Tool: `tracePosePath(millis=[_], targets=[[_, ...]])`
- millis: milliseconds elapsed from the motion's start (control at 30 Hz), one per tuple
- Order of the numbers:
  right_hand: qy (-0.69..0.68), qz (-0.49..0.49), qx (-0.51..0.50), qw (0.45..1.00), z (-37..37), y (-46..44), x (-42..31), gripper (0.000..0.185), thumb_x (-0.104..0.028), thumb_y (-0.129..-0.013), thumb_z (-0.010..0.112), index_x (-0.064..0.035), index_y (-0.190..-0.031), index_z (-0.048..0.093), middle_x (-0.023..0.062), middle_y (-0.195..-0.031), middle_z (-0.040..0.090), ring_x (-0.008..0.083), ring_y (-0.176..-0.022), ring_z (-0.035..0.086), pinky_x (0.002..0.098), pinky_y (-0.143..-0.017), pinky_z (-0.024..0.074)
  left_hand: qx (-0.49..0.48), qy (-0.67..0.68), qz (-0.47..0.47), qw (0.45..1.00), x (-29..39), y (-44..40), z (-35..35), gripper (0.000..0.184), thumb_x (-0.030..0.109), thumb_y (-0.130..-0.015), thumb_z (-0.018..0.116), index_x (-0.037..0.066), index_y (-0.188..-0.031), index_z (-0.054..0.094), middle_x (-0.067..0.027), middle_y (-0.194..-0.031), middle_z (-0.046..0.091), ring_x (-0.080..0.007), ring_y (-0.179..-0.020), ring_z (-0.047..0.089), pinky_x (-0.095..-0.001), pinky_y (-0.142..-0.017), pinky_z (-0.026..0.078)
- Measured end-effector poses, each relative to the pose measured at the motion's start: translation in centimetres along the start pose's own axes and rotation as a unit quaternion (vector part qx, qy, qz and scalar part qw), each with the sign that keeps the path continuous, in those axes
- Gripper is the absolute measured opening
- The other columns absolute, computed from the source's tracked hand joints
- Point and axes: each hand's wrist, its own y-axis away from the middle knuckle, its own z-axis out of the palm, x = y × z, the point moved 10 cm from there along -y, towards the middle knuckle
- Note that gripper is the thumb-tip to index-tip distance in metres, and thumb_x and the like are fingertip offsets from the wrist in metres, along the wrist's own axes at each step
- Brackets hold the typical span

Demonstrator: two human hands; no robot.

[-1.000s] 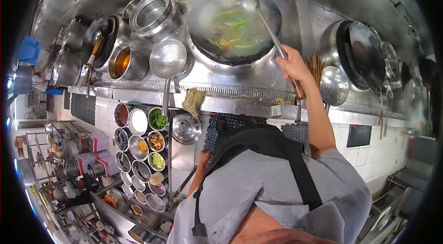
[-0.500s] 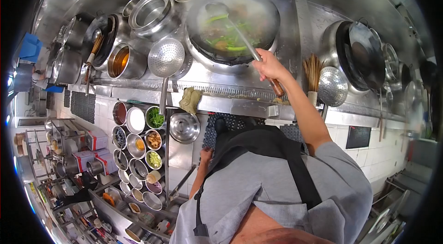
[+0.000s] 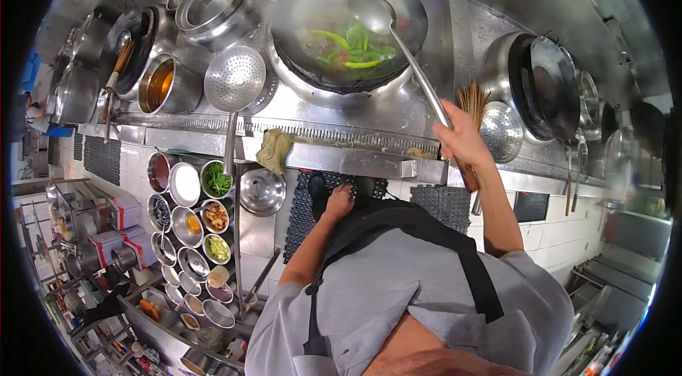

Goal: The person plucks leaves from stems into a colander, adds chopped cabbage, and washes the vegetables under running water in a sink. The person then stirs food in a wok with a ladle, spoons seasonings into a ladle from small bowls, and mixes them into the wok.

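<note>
My right hand (image 3: 465, 138) is closed around the handle of a steel ladle (image 3: 412, 56), near its wooden end. The ladle's bowl hangs above a large black wok (image 3: 284, 60), over the contents and apart from them. Inside the wok, bright green vegetables (image 3: 362, 45) lie in liquid, with steam blurring the far side. My left hand (image 3: 340, 201) is low in front of the black apron, beyond the stove's front edge. Its fingers look loosely bent and apart, with nothing visible in them.
Left of the wok are a perforated skimmer (image 3: 234, 79), a pot of amber liquid (image 3: 162, 84) and stacked steel bowls (image 3: 212, 3). A bamboo brush (image 3: 470, 102) and another skimmer (image 3: 501, 133) stand at right. A folded cloth (image 3: 274, 151) lies on the front edge, near ingredient bowls (image 3: 216, 179).
My right hand has drawn the ladle back and to the right, lifting its bowl out of the food. My left hand has risen and moved right. The view has shifted slightly.
</note>
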Motion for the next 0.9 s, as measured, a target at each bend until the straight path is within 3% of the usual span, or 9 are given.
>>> tracePosePath(millis=[100,200,367,433,600,733,800,900], targets=[[0.019,0.025,-0.01,0.999,-0.4,2.4,0.5,0.061,-0.001,-0.094,0.055,-0.0014,-0.153,0.04,-0.0015,-0.07,0.05,0.0063,-0.042,0.045,0.0251,-0.041,0.0445,-0.106,-0.064,0.007,0.992,8.7,-2.4,-1.0,0.067,0.012,-0.081,0.065,0.005,-0.145,0.047,-0.0191,-0.149,0.047,-0.0406,-0.141,0.042,-0.0595,-0.109,0.043],[0.019,0.042,-0.038,0.998,0.7,3.5,0.9,0.059,0.0,-0.094,0.055,-0.0024,-0.152,0.042,0.0026,-0.078,0.056,0.0078,-0.044,0.048,0.027,-0.042,0.0449,-0.124,-0.11,0.073,0.983,10.4,-4.3,2.5,0.069,0.01,-0.082,0.063,0.006,-0.148,0.044,-0.0164,-0.154,0.041,-0.037,-0.145,0.038,-0.064,-0.108,0.041],[0.015,0.045,-0.075,0.996,4.0,2.8,0.6,0.061,-0.003,-0.097,0.057,-0.0031,-0.154,0.038,0.0058,-0.096,0.061,0.007,-0.048,0.05,0.0248,-0.044,0.0452,-0.148,-0.123,0.068,0.979,11.0,-4.6,4.3,0.066,0.008,-0.085,0.06,0.006,-0.149,0.042,-0.0153,-0.155,0.041,-0.0371,-0.144,0.039,-0.0663,-0.108,0.04],[0.011,0.051,-0.085,0.995,5.3,2.4,0.7,0.062,-0.003,-0.097,0.057,-0.0038,-0.155,0.038,0.006,-0.096,0.061,0.0071,-0.048,0.05,0.0249,-0.045,0.0453,-0.143,-0.121,0.07,0.98,10.9,-4.5,4.5,0.066,0.007,-0.086,0.059,0.006,-0.149,0.042,-0.015,-0.156,0.04,-0.0365,-0.145,0.039,-0.0671,-0.108,0.04],[0.029,0.064,-0.112,0.991,6.3,2.5,1.6,0.064,-0.002,-0.095,0.055,-0.0048,-0.156,0.036,0.0055,-0.092,0.061,0.0077,-0.048,0.052,0.0257,-0.045,0.0461,-0.17,-0.122,0.046,0.977,10.6,-4.6,4.7,0.066,0.007,-0.087,0.059,0.007,-0.151,0.041,-0.0138,-0.158,0.038,-0.035,-0.148,0.035,-0.0664,-0.11,0.039],[0.029,0.044,-0.099,0.994,6.0,2.7,1.9,0.065,-0.001,-0.095,0.055,-0.0049,-0.157,0.035,0.0082,-0.1,0.065,0.0077,-0.048,0.052,0.0257,-0.045,0.0462,-0.174,-0.122,0.043,0.976,10.9,-4.8,4.9,0.065,0.008,-0.088,0.059,0.007,-0.151,0.041,-0.0141,-0.158,0.038,-0.0347,-0.149,0.033,-0.0664,-0.109,0.039],[0.022,0.048,-0.106,0.993,5.8,2.8,2.1,0.066,0.0,-0.094,0.055,-0.0046,-0.157,0.035,0.0106,-0.107,0.066,0.0074,-0.048,0.052,0.0255,-0.045,0.0461,-0.164,-0.111,0.044,0.979,11.1,-4.8,4.4,0.067,0.008,-0.086,0.06,0.006,-0.15,0.041,-0.0153,-0.158,0.037,-0.0372,-0.147,0.035,-0.0659,-0.111,0.038],[0.03,0.033,-0.093,0.995,5.1,3.1,2.5,0.065,-0.001,-0.095,0.056,-0.0054,-0.157,0.036,0.007,-0.098,0.063,0.0066,-0.049,0.051,0.0239,-0.044,0.0452,-0.156,-0.095,0.044,0.982,11.5,-4.5,3.2,0.063,0.009,-0.084,0.061,0.004,-0.146,0.046,-0.0166,-0.154,0.043,-0.0382,-0.141,0.042,-0.0611,-0.111,0.04]])
